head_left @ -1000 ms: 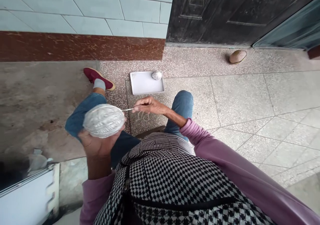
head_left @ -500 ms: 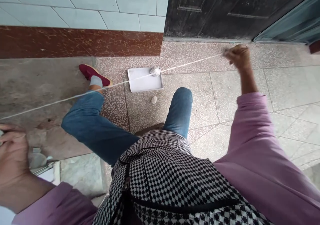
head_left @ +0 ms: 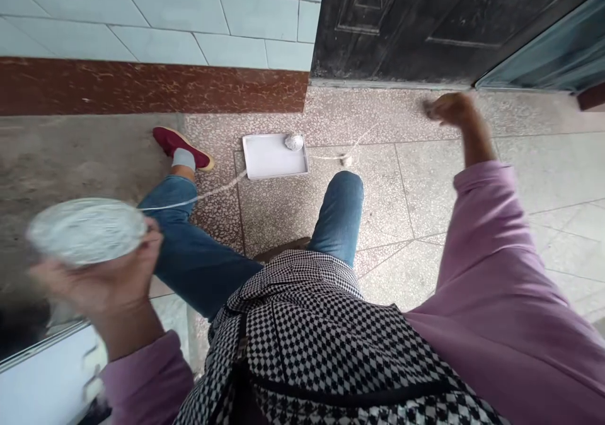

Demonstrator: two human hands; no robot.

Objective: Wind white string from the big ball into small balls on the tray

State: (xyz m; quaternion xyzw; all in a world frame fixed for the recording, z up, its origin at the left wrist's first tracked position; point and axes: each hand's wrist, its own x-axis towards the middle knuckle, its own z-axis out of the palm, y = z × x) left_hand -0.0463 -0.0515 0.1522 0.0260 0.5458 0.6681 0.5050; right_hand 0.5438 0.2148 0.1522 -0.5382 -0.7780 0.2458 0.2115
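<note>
Above the left palm sits the large white yarn ball, cupped from below by the left hand, whose fingers and thumb curve up around its underside; both are blurred. Half a second ago this hand was cut off by the view's left edge; now it is nearer the left knee, and the whole ball shows. The yarn strand, then drawn straight across toward the right hand, now sags from the ball over that knee to the white tray. Well ahead and to the right, the right hand remains stretched out about where it was, fingers bent; blur hides whether they pinch anything. Between the hands, the small white lump has shifted from the tray's near side to its right, just beyond the right knee, a thin tail of yarn pointing toward the right hand. The small yarn ball stays in the tray's far right corner.

Ahead of the left hand, concrete floor runs to the marbled brown skirting. The dark panelled door bounds the right hand's far side; terrazzo floor spreads to its right and back toward the body.
</note>
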